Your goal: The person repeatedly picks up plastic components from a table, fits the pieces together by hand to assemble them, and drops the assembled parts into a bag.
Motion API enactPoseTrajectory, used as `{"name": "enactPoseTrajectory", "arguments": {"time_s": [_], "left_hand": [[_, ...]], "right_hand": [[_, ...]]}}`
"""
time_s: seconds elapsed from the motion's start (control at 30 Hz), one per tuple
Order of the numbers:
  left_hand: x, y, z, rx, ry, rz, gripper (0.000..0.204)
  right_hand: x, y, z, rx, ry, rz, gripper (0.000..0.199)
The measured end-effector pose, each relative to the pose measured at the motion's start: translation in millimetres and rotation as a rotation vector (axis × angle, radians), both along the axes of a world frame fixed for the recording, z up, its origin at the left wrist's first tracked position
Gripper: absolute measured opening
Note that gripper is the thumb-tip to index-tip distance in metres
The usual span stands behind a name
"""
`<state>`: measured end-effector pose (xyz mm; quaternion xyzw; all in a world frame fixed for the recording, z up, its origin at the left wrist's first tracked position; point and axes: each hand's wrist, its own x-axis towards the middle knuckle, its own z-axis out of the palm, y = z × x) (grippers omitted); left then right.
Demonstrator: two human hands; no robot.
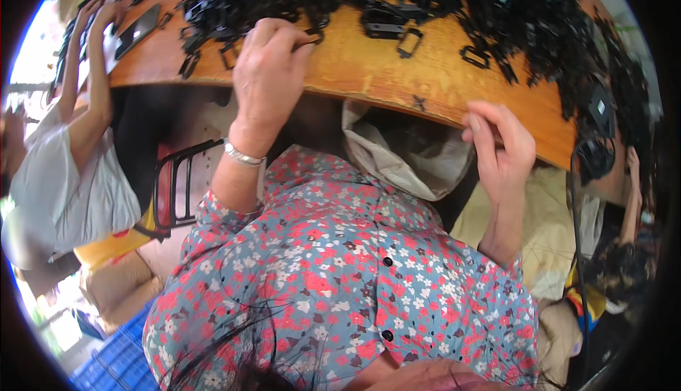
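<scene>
Wooden, orange-brown desk [369, 72], curved by the lens, seen from above across the top of the view. Heaped along its far edge and right corner: black plastic parts [539, 15], small frames and clips, tangled together. Scattered loose on bare wood nearer the front edge: single black frames [408, 42].

Left hand [269, 72] resting over the desk's front edge, left of centre, knuckles up, fingers curled together and pinching a small black clip [314, 34] at the edge of the heap. Silver bracelet [242, 155] on that wrist.

Right hand [500, 150] raised just below the desk's front edge, towards the right, fingers bent inward and pressed close, thumb against them; whether anything lies between them cannot be told.

Below the front edge, between the two hands: pale crumpled bag [404, 157], mouth open. Filling the lower middle: blue-grey shirt [340, 277] with red and white flowers and dark buttons, sleeves rolled to the forearms.

At the desk's left corner: another person in a white top [78, 185], both hands up on the wood beside a dark phone [138, 29]. Red chair with black frame [174, 192] beside that person. Blue crate [117, 362] at lower left. At the right edge: a third person's arm [631, 192], partly hidden
</scene>
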<state>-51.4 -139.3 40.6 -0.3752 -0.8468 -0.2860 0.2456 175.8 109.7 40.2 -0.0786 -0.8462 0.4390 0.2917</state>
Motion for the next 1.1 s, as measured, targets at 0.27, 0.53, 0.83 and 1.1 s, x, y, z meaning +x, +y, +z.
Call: {"name": "enactPoseTrajectory", "arguments": {"time_s": [0.27, 0.53, 0.83, 1.1], "left_hand": [[28, 35, -4, 0.052, -0.143, -0.252, 0.010], [51, 72, -2, 0.026, -0.214, -0.472, 0.015], [55, 85, -6, 0.016, -0.217, -0.540, 0.020], [55, 83, -12, 0.047, -0.341, -0.509, 0.021]], "right_hand": [[-36, 49, 0, 0.300, 0.002, -0.216, 0.012], [-41, 79, 0, 0.499, -0.043, -0.430, 0.010], [-38, 75, -17, 0.475, -0.134, -0.365, 0.010], [-35, 103, -10, 0.380, -0.013, -0.372, 0.011]]}}
